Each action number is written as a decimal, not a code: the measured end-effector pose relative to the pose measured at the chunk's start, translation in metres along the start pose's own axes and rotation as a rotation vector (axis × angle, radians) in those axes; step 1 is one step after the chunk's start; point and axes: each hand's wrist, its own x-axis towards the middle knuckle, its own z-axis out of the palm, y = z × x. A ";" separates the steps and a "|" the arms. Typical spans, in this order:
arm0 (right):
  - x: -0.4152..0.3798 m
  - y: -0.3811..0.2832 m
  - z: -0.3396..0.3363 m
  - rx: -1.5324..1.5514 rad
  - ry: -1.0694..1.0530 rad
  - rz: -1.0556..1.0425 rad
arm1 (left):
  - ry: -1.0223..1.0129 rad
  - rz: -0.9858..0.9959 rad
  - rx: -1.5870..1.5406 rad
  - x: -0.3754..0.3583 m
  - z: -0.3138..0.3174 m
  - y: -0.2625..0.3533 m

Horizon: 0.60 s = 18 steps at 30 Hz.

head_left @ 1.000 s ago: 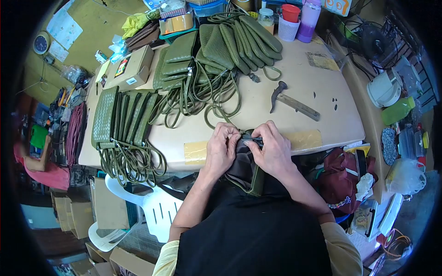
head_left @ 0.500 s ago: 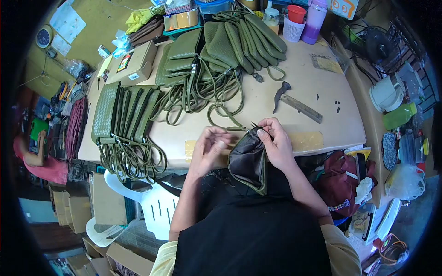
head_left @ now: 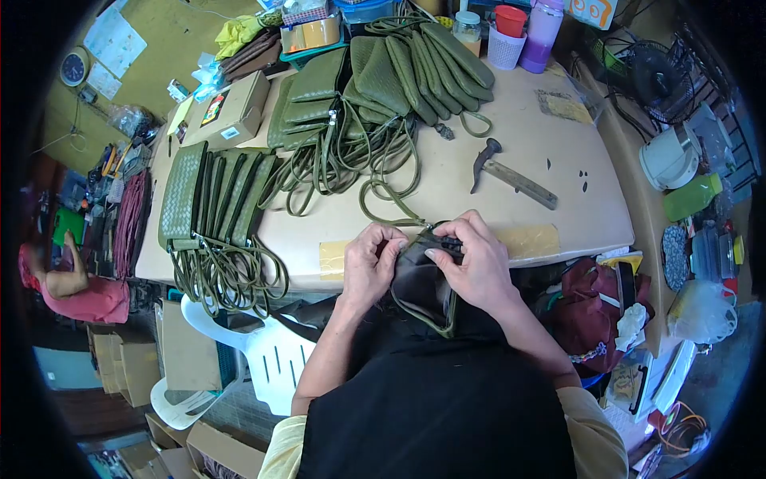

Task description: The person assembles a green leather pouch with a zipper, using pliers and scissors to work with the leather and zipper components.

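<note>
A green pouch with a dark lining [head_left: 424, 281] hangs open at the table's front edge, its strap running up onto the tabletop. My left hand [head_left: 372, 265] pinches the pouch's edge on its left side, thumb against fingers. On the other side my right hand [head_left: 477, 262] grips the top of the pouch, its thumb over the dark lining. Whether small scissors or another tool is in the right hand is hidden. Beyond the hands lies a hammer [head_left: 519, 184]. Stacks of green pouches [head_left: 383, 76] and more woven green pouches [head_left: 185, 191] with looped straps rest on the table.
The table [head_left: 590, 215] also carries a cardboard box [head_left: 247, 108], a red cup [head_left: 510, 21] and a purple bottle [head_left: 542, 36]. A white chair [head_left: 275, 359] stands at the left, a maroon bag [head_left: 590, 307] at the right. Another person in pink [head_left: 88, 298] is at far left.
My left hand has moved right and closed on the pouch's edge. The right hand has shifted slightly over the opening, and the lining is bunched. The other person's arm has moved.
</note>
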 end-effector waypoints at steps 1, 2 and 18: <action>0.000 -0.001 0.001 -0.031 -0.029 0.002 | -0.018 -0.102 -0.017 -0.001 0.001 -0.004; 0.000 -0.001 0.001 -0.061 -0.057 0.002 | -0.017 -0.101 -0.017 -0.001 0.000 -0.006; 0.000 0.013 0.012 0.392 -0.039 -0.032 | -0.291 -0.420 -0.744 -0.012 -0.022 -0.005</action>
